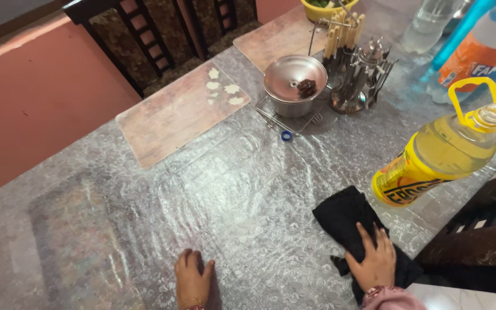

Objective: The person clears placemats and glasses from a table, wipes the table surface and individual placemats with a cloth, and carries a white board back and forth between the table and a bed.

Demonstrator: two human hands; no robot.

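My right hand [372, 261] presses flat on a black cloth [343, 215] that lies on the plastic-covered table [213, 195] near its right edge. My left hand [192, 279] rests on the bare table surface at the near edge, fingers curled down, holding nothing. A large yellow oil bottle [437, 158] with a yellow handle stands just beyond the cloth, to its right.
A lidded steel pot [294, 86] on a wire trivet and a cutlery stand [358, 74] sit at the back. Two placemats [176, 112] lie at the back left, with a small blue cap [286, 136] nearby. Plastic bottles [477, 51] stand at the back right. Dark chairs [156, 40] surround the table.
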